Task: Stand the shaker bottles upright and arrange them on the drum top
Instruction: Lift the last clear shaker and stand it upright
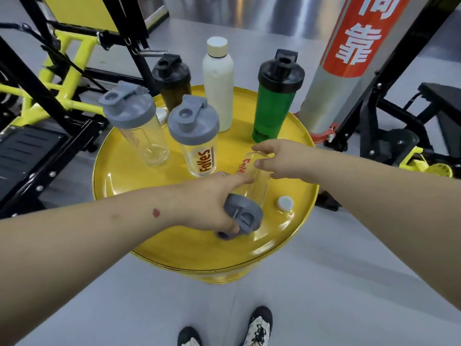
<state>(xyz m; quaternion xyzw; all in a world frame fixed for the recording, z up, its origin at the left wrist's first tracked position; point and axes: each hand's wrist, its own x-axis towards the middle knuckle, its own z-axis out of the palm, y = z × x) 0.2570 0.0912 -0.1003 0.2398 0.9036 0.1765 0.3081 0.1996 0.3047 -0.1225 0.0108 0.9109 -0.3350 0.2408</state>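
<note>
A clear shaker bottle with a grey lid [252,193] lies on its side on the yellow drum top [154,236], lid toward me. My left hand [212,201] grips it at the lid end. My right hand [279,158] holds its base end. Upright on the drum stand a clear grey-lidded shaker with red lettering [197,136], a plain clear grey-lidded shaker [137,123], a dark shaker with black lid [172,81], a white bottle [218,81] and a green shaker with black lid [277,96].
A small white cap [285,203] sits near the drum's right rim. Yellow-and-black gym frames [62,71] stand to the left. A silver and red padded post [349,58] rises at the back right, with black equipment beyond. My shoes [259,328] are on the grey floor below.
</note>
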